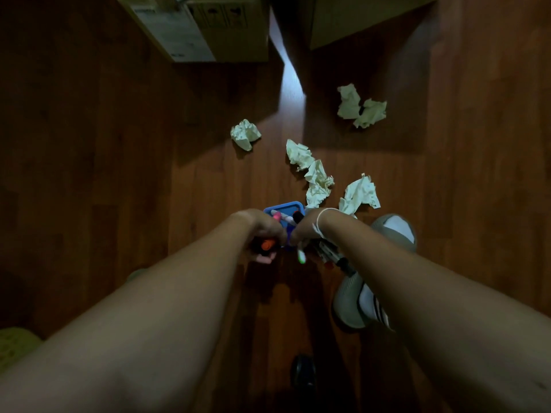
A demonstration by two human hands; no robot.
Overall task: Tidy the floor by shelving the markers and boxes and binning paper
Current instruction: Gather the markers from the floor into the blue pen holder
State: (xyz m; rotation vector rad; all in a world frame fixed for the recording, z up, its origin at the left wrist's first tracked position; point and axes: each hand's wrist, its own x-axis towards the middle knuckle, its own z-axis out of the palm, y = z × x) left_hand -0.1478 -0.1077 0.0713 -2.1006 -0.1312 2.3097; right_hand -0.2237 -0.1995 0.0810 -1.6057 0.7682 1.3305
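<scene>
Both hands hold colourful markers, the left hand (262,231) gripping an orange-capped one (267,244) and the right hand (307,231) a bunch over the small blue plastic tray (283,210), while crumpled white paper balls (318,177) and brown cardboard boxes (229,25) still wait on the wooden floor (89,144).

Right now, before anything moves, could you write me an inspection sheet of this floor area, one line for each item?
Surface: dark wooden floor, dimly lit.
Job's things: small blue plastic tray holding markers; orange-capped marker; bundle of markers; cardboard boxes on the floor at top.
Clutter: crumpled pale paper balls, several scattered ahead.
Grippers: left hand grips the orange-capped marker; right hand grips the bundle.
Cables: nothing seen.
Surroundings: grey slipper with white sock; green object at lower left, unclear.
</scene>
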